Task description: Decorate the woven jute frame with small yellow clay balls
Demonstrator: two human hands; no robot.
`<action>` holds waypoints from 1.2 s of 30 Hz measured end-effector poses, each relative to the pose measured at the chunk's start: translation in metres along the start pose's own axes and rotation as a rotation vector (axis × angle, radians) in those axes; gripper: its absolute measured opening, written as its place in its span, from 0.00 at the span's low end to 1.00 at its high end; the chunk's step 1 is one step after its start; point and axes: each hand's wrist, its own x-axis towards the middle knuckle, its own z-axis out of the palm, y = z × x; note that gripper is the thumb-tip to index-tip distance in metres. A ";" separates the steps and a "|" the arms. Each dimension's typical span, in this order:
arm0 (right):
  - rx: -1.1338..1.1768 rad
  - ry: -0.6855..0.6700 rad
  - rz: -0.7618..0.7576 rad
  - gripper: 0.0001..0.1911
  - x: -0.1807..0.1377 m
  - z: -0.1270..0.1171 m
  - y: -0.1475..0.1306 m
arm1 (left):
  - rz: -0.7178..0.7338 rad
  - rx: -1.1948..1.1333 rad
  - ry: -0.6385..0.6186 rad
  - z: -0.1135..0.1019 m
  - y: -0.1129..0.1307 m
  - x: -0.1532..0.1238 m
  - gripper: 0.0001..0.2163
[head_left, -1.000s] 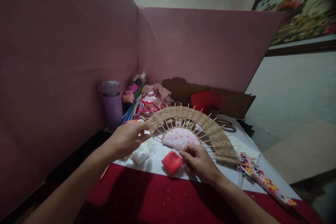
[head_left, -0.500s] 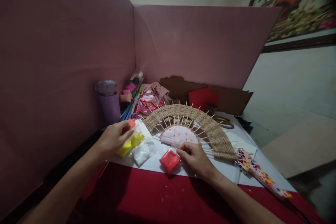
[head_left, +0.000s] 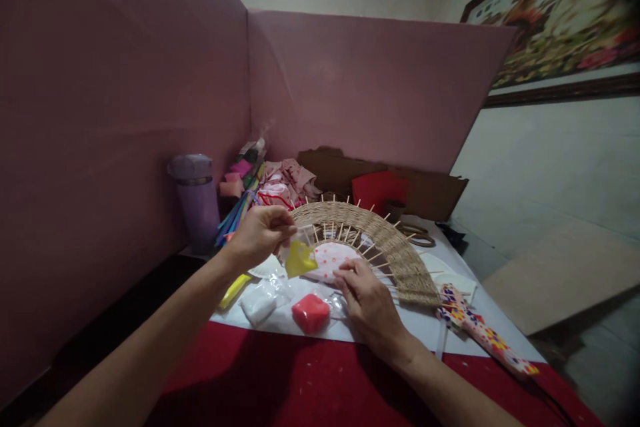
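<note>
My left hand [head_left: 267, 235] pinches the top of a clear bag with a yellow lump [head_left: 301, 259], probably modelling clay, and holds it raised over the table. Near it my right hand [head_left: 367, 297] has loosely bent fingers, thumb and forefinger slightly apart, with nothing visible between them. A red clay packet [head_left: 311, 313] lies just left of the right hand, its clear wrapper reaching toward the wrist. Beside it rest a white packet [head_left: 260, 303] and another yellow packet [head_left: 234, 291]. Behind the hands stands a woven half-round fan [head_left: 370, 227] with thin sticks and a dotted pink centre [head_left: 333, 259].
A purple tumbler [head_left: 194, 203] stands at the left by the pink partition. Coloured strips [head_left: 240, 210] and crumpled pink cloth [head_left: 287, 180] are piled beside it. Scissors [head_left: 417, 235] lie behind the fan; a flower-patterned glue gun [head_left: 490, 337] is at the right.
My left hand has lifted a yellow packet and carried it right, toward my right hand. My right hand has let go of the red packet's wrapper, and the red packet rests on the table.
</note>
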 end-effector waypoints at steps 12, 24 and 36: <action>0.624 0.079 0.309 0.14 0.004 -0.006 -0.004 | -0.076 -0.330 -0.259 0.066 -0.033 -0.005 0.13; 0.883 -0.157 0.450 0.18 0.007 -0.006 -0.003 | 0.009 -0.173 -0.353 0.059 -0.049 -0.010 0.11; 0.967 -0.218 0.495 0.11 0.010 -0.008 -0.005 | 0.174 0.015 -0.232 0.064 -0.048 -0.013 0.11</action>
